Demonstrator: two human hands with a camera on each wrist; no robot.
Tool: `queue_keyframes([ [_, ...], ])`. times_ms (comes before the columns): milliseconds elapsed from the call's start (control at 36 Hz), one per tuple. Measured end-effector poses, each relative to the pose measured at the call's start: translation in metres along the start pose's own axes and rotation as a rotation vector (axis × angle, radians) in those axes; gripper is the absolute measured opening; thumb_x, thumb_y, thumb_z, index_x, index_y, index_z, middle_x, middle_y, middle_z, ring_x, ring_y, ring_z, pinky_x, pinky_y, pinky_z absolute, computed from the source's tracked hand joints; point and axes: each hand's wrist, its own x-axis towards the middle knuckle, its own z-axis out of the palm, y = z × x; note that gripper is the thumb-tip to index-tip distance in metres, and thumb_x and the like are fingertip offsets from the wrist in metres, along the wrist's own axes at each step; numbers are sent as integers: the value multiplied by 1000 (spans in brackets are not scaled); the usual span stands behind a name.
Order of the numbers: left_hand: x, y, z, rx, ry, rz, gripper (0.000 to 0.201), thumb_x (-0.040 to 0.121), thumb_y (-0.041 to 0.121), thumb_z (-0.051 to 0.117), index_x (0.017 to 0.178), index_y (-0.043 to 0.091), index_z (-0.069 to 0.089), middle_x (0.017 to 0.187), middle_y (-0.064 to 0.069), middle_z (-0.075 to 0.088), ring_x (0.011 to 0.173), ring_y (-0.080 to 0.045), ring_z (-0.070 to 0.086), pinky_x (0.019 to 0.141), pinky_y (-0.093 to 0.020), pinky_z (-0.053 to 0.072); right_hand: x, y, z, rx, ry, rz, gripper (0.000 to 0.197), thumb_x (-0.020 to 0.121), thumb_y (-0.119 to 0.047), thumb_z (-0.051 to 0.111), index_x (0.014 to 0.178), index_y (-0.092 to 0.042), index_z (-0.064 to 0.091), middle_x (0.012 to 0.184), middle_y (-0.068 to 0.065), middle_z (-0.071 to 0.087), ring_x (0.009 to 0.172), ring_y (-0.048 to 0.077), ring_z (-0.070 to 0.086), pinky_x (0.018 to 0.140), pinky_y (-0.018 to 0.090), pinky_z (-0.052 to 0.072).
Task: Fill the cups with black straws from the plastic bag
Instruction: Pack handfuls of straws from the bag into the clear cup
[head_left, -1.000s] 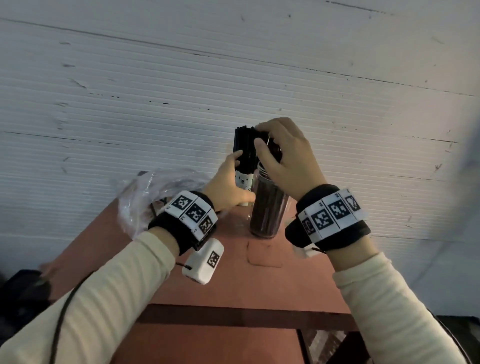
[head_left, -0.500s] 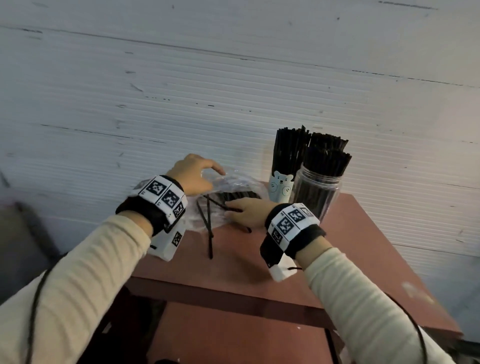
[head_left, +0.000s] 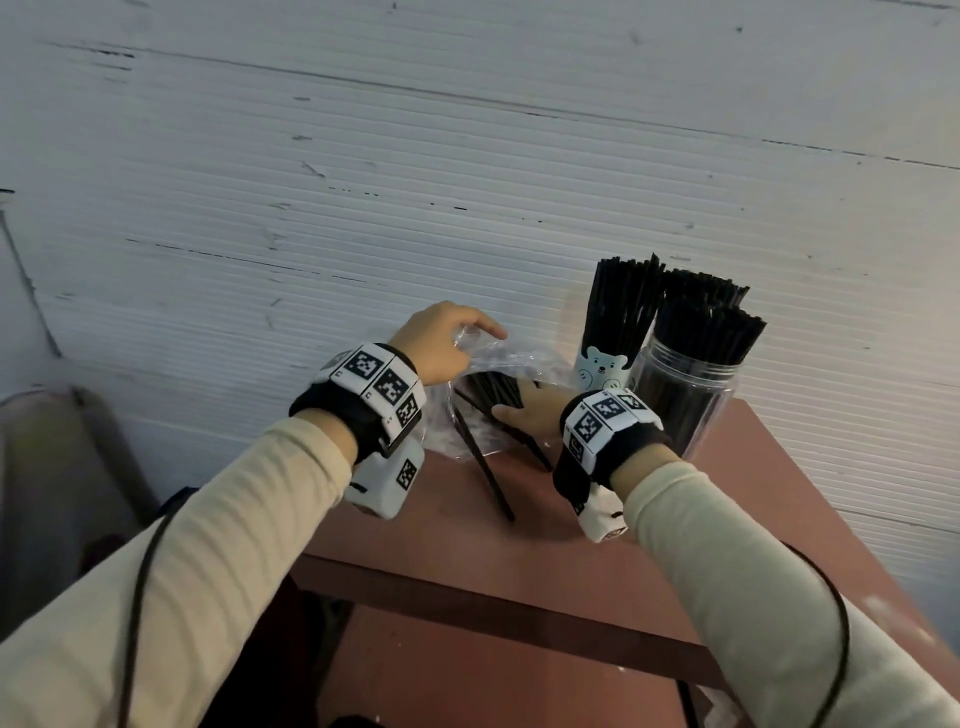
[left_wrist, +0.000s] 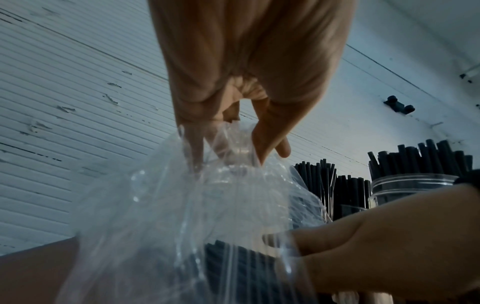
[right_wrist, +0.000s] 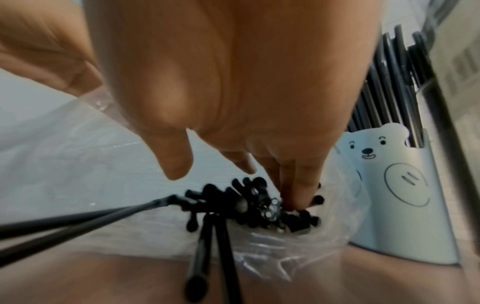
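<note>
Left hand: the left hand (head_left: 444, 340) is raised over the back left of the table (head_left: 545, 551), near the wall; thumb and fingers pinch the top edge of the plastic bag (head_left: 498, 364) and hold its mouth up, as the left wrist view shows (left_wrist: 249, 127).
Right hand: the right hand (head_left: 530, 410) reaches into the bag's mouth, fingers extended downward, fingertips (right_wrist: 303, 185) touching the ends of the bundle; thumb apart; whether any straw is actually gripped cannot be told.
Plastic bag: clear, crumpled, lying on the back left part of the table just left of the bear cup, upper edge lifted.
Black straws in bag: the black straws (head_left: 493, 387) lie bundled inside, ends toward the right hand; a few stick out of the mouth onto the table, one long loose straw (head_left: 485, 467) slanting toward the front edge.
Bear cup: the pale bear cup (head_left: 600, 369) stands upright at the back edge, packed with black straws that rise well above its rim.
Clear jar: the clear jar (head_left: 685, 400) stands upright just beside the bear cup on its right, toward the back right corner, also packed with black straws.
Wall: white ribbed wall (head_left: 363, 182) directly behind the table.
</note>
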Motion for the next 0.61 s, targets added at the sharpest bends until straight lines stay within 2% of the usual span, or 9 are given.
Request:
queue_keyframes([
  [56, 1, 1, -1, -24, -11, 9, 62, 79, -12, 54, 106, 41, 68, 128, 3, 60, 120, -14, 55, 91, -40, 54, 2, -2, -2, 6, -1, -6, 74, 92, -58, 44, 148, -13, 29, 147, 10, 43, 132, 29, 43, 111, 39, 33],
  [139, 1, 2, 0, -35, -17, 9, 62, 78, -13, 53, 109, 38, 68, 132, 4, 58, 119, -14, 55, 92, -39, 54, 0, -3, -5, -78, 42, -27, 62, 94, -49, 49, 140, -7, 41, 138, 12, 51, 125, 28, 50, 103, 35, 38],
  [222, 1, -1, 2, -49, -12, 4, 62, 78, -13, 54, 109, 39, 68, 132, 4, 58, 122, -14, 54, 95, -38, 53, 1, -6, -5, -72, 40, -57, 64, 91, -41, 55, 143, -10, 34, 135, 12, 53, 120, 30, 53, 99, 36, 43],
  [333, -2, -4, 2, -46, -2, -10, 60, 79, -12, 54, 112, 36, 69, 130, 5, 58, 118, -12, 55, 92, -35, 53, 4, -6, 0, 19, -17, -145, 70, 89, -35, 60, 149, -23, 24, 137, 8, 53, 120, 29, 53, 101, 35, 42],
  [417, -4, -6, 0, -32, -8, -18, 57, 81, -11, 55, 116, 32, 68, 128, 4, 58, 110, -12, 56, 79, -22, 51, 1, -4, -2, -18, -17, -214, 66, 92, -36, 57, 150, -32, 25, 148, 7, 43, 131, 28, 45, 105, 35, 37],
  [444, -5, -6, 0, -29, -12, -21, 57, 81, -11, 56, 117, 32, 67, 127, 3, 58, 108, -12, 57, 76, -21, 50, 1, -3, -2, -45, -12, -226, 62, 93, -35, 56, 148, -35, 28, 149, 5, 41, 132, 28, 43, 105, 35, 36],
  [555, -9, -8, 3, -13, -9, -51, 59, 80, -9, 57, 116, 36, 66, 134, 0, 57, 108, -16, 61, 86, -40, 56, 0, -7, -2, -48, 33, -298, 47, 89, -20, 58, 134, -30, 49, 138, 2, 51, 122, 24, 49, 96, 32, 40],
  [611, -10, -8, 3, -6, -1, -57, 59, 80, -9, 57, 117, 36, 66, 136, 1, 55, 105, -17, 63, 84, -39, 56, -1, -9, -2, -15, 47, -327, 43, 85, -12, 58, 124, -29, 55, 130, 2, 56, 113, 23, 53, 90, 31, 44],
])
